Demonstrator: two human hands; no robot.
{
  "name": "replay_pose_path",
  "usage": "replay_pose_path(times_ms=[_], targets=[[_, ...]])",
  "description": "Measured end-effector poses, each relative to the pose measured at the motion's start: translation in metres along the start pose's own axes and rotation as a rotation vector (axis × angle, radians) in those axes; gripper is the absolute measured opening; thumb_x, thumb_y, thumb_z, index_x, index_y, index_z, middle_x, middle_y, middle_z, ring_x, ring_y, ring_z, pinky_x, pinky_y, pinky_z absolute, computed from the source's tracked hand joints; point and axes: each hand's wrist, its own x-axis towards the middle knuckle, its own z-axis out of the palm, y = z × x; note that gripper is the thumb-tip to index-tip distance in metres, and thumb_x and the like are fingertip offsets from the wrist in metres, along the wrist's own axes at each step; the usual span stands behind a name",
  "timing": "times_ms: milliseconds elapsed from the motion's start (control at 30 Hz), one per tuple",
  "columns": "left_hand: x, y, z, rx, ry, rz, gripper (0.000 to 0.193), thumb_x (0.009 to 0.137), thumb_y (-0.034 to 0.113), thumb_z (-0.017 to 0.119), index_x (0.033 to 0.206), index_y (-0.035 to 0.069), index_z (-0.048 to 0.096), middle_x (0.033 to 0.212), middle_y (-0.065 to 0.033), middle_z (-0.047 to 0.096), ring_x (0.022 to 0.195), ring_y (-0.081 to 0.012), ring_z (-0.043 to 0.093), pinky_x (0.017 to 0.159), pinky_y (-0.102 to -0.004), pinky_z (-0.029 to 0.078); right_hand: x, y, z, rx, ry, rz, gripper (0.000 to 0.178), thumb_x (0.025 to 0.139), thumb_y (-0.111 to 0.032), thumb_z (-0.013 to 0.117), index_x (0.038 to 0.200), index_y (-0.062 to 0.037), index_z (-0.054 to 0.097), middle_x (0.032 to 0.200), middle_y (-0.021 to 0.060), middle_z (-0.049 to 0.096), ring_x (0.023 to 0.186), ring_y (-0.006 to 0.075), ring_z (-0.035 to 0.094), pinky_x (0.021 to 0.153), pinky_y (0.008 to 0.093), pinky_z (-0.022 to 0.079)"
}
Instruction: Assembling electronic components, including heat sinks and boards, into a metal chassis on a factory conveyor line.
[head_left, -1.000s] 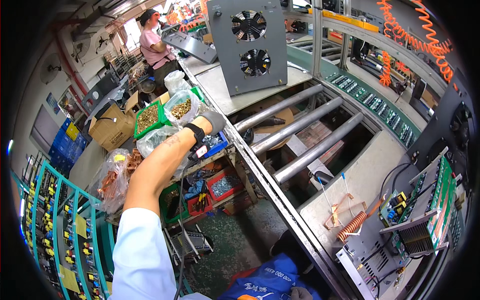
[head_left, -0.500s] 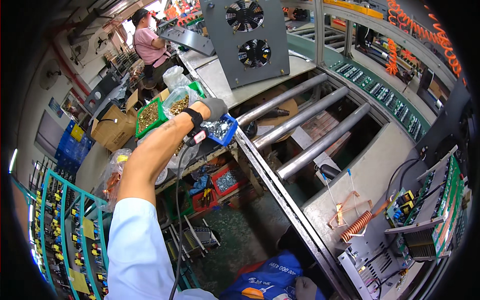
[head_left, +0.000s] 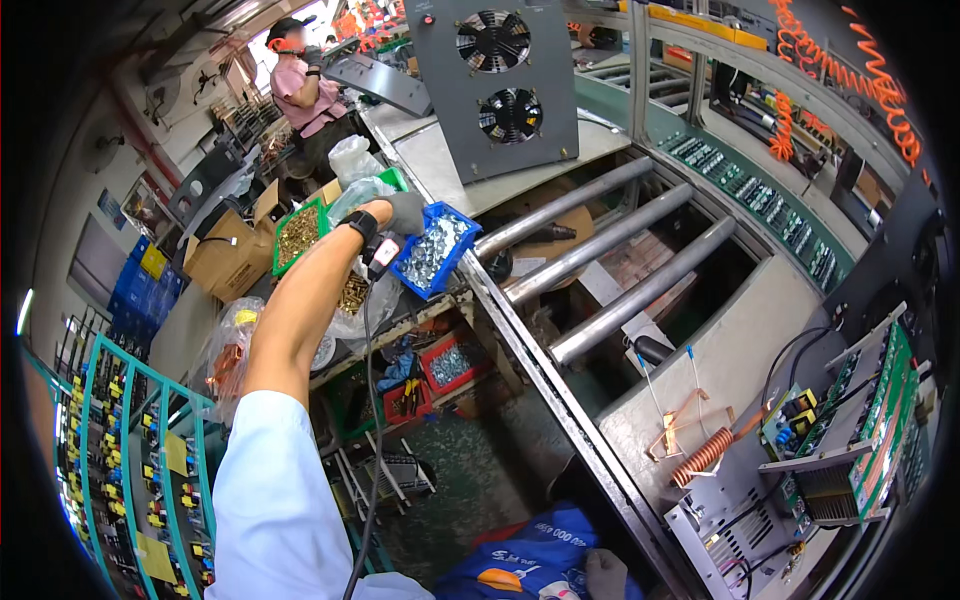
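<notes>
My left hand, in a grey glove, reaches far forward to the far left side of a blue bin full of silvery metal fasteners. It touches or nearly touches the bin's rim; its fingers are hidden, so I cannot tell whether it grips it. A black band and a small cable-fed device sit at that wrist. Beneath the forearm lie brass-coloured fasteners in a clear bag. My right hand, also gloved in grey, rests low by the blue printed cloth at my lap; its fingers cannot be made out.
A green bin of brass pieces and a cardboard box stand left. Metal rollers cross the frame ahead, below a grey fan-fitted cabinet. Circuit boards and a copper coil lie right. Another person stands at the back.
My left hand has shifted left from over the blue bin to its side, and more of the bin's contents shows. The bin looks turned. The person at the back has raised a hand.
</notes>
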Motion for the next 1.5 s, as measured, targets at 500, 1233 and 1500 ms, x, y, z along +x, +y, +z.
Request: replay_pose_path(times_ms=[500, 1233, 1500], targets=[[-0.057, -0.015, 0.058, -0.905, 0.103, -0.469, 0.022, 0.077, 0.009, 0.059, 0.086, -0.009, 0.067, 0.084, -0.0266, 0.068, 0.069, -0.0289, 0.071, 0.053, -0.0408, 0.055, -0.002, -0.009, -0.005, -0.066, -0.062, -0.1, 0.028, 0.095, -0.023, 0.054, 0.094, 0.0034, 0.065, 0.085, 0.0257, 0.064, 0.081, 0.0401, 0.065, 0.072, 0.0419, 0.049], [-0.077, -0.009, 0.076, -1.305, 0.148, -0.53, 0.011, 0.077, 0.008, 0.067, 0.079, -0.001, 0.062, 0.074, -0.0124, 0.06, 0.062, -0.022, 0.061, 0.051, -0.037, 0.054, 0.002, 0.032, 0.004, 0.013, -0.062, -0.104, 0.031, 0.096, -0.024, 0.053, 0.089, 0.0039, 0.063, 0.078, 0.0262, 0.06, 0.069, 0.0379, 0.057, 0.068, 0.0428, 0.046], [-0.081, -0.009, 0.095, -1.215, -0.005, -0.407, 0.012, 0.077, 0.008, 0.064, 0.08, -0.002, 0.058, 0.067, -0.0143, 0.058, 0.051, -0.0251, 0.056, 0.041, -0.037, 0.046, -0.003, 0.025, 0.001, 0.039, -0.044, -0.104, 0.029, 0.096, -0.023, 0.054, 0.088, 0.0036, 0.062, 0.076, 0.0254, 0.059, 0.067, 0.0338, 0.058, 0.067, 0.0417, 0.046]])
